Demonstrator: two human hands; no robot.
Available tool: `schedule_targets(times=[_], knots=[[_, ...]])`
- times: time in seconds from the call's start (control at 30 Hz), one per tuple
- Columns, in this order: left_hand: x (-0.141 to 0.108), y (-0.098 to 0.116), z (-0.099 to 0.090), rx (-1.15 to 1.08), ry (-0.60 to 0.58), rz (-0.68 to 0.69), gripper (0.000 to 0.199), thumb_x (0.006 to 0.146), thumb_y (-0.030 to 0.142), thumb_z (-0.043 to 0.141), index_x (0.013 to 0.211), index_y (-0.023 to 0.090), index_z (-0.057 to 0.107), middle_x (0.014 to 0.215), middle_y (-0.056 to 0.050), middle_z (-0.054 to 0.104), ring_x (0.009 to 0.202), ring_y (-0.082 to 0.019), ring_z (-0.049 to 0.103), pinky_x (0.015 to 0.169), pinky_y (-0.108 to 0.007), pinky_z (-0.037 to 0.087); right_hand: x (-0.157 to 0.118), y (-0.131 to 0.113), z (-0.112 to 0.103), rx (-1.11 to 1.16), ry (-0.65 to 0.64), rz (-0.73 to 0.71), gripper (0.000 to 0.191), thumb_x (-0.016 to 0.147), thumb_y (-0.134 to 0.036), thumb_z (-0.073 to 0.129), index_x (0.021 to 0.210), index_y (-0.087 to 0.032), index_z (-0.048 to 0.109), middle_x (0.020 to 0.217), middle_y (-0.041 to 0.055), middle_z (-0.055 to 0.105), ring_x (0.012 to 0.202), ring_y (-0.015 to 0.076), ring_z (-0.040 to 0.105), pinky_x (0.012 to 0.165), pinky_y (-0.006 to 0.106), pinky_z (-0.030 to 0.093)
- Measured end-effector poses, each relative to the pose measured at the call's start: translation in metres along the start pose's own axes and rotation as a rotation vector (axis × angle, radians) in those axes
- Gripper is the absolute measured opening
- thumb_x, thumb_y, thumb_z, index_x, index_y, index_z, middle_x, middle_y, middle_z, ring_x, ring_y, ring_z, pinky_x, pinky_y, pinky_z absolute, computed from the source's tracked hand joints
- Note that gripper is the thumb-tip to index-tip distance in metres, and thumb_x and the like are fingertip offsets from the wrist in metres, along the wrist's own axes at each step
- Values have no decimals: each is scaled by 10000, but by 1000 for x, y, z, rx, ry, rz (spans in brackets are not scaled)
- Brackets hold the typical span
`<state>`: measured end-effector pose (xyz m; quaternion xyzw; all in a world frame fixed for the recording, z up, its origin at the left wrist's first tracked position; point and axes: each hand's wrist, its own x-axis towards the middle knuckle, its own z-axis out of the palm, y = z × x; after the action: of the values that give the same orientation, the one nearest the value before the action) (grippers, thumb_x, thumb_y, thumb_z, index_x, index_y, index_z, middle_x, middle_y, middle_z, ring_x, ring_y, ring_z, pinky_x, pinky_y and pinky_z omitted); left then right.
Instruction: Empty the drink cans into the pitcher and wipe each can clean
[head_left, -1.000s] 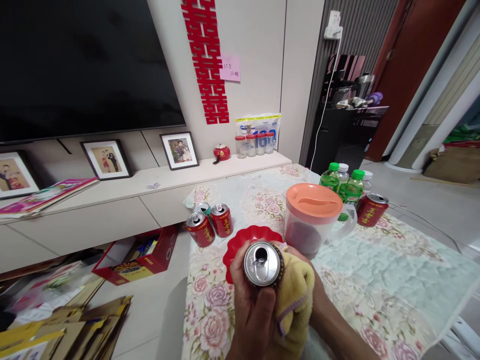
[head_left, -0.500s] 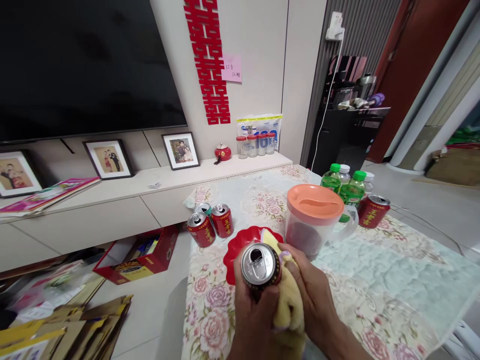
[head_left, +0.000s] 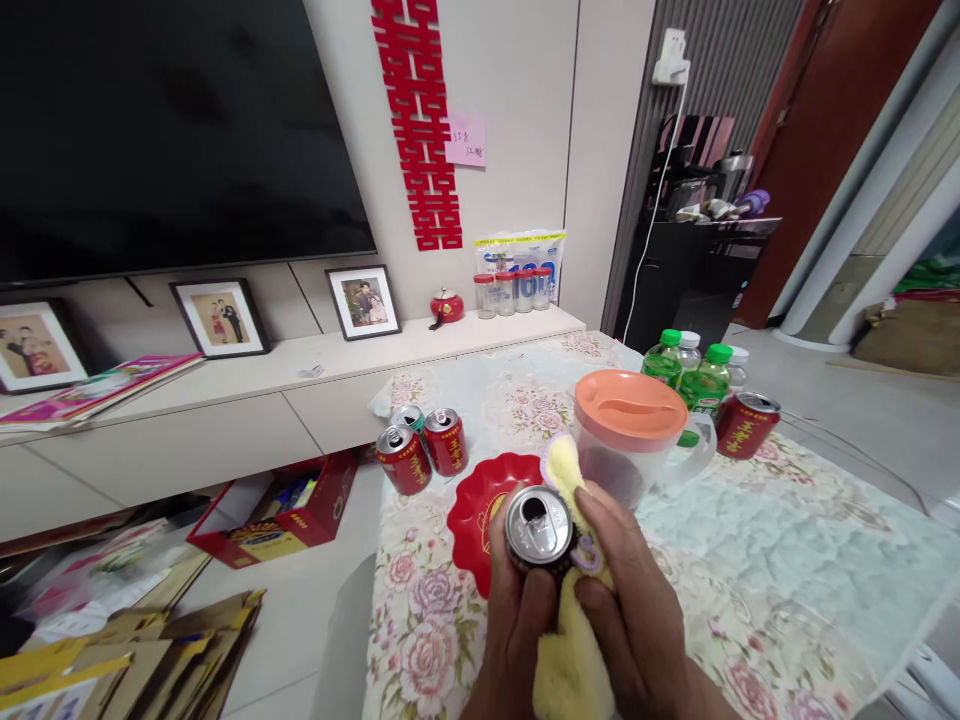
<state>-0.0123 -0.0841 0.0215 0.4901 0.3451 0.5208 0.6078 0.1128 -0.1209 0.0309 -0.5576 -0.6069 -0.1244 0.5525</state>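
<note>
An opened drink can [head_left: 538, 526] with a silver top and dark side is upright in my left hand [head_left: 517, 620], whose fingers wrap round it. My right hand [head_left: 634, 590] grips a yellow cloth [head_left: 574, 650] with a lilac edge and presses it against the can's right side. Much of the can's body is hidden by my hands and the cloth. Just beyond and below the can lies a red scalloped plate [head_left: 472, 520] on the flowered tablecloth [head_left: 427, 640]. Touching distance from my right fingers stands a clear pitcher [head_left: 630, 440] with an orange lid.
Two red cans [head_left: 405, 460] and a teal-topped can [head_left: 409, 416] stand at the table's left edge. Green-capped bottles [head_left: 705, 378] and another red can [head_left: 748, 425] are on the right. A long white cabinet [head_left: 300, 385] carries framed photos. Flattened cardboard [head_left: 150, 660] lies on the floor.
Both hands have shifted slightly right with the can and cloth, uncovering more of the red plate. The cloth's upper end now stands further right, in front of the pitcher.
</note>
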Motion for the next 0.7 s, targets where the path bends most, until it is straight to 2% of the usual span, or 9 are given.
schedule_targets(times=[0.1, 0.23, 0.43, 0.53, 0.63, 0.7], knots=[[1, 4, 5, 4, 1, -20, 659, 939, 585, 676, 1499, 253, 582, 1488, -151, 655, 1498, -361, 539, 1235, -488, 475, 5, 2, 3, 126, -10, 151, 497, 1104, -358, 481, 1579, -231, 555, 1546, 103, 633, 1412, 276, 627, 1162, 430, 554], [5, 4, 10, -54, 11, -2, 753, 907, 616, 703, 1535, 237, 534, 1477, -164, 648, 1432, -379, 586, 1177, -483, 515, 12, 6, 2, 315, -71, 375, 464, 1099, -485, 479, 1404, -221, 708, 1437, 92, 716, 1300, 248, 703, 1099, 355, 585], [16, -3, 1, 32, -3, 209, 663, 894, 535, 745, 1466, 236, 593, 1453, -145, 649, 1361, -366, 618, 1148, -492, 529, 15, 9, 15, 645, -137, 790, 540, 1043, -653, 538, 1324, -240, 743, 1367, 82, 752, 1239, 247, 720, 1057, 331, 588], [20, -4, -3, 53, -40, 294, 669, 893, 566, 753, 1454, 239, 597, 1437, -143, 659, 1329, -357, 641, 1126, -478, 543, 19, 9, 23, 774, -169, 849, 518, 1051, -652, 526, 1290, -247, 742, 1301, 70, 773, 1166, 250, 734, 995, 350, 603], [19, -3, -3, 30, -12, 274, 711, 893, 618, 740, 1469, 236, 573, 1437, -147, 650, 1325, -357, 642, 1125, -481, 537, 22, 9, 27, 791, -169, 846, 482, 1039, -640, 540, 1183, -237, 764, 1151, 67, 806, 1041, 259, 754, 921, 378, 623], [16, -3, -2, 42, 47, 247, 733, 863, 648, 757, 1447, 240, 584, 1469, -148, 620, 1386, -376, 590, 1164, -499, 503, 22, 9, 28, 733, -143, 835, 482, 1009, -658, 558, 1053, -231, 778, 1018, 71, 812, 939, 274, 759, 857, 404, 640]])
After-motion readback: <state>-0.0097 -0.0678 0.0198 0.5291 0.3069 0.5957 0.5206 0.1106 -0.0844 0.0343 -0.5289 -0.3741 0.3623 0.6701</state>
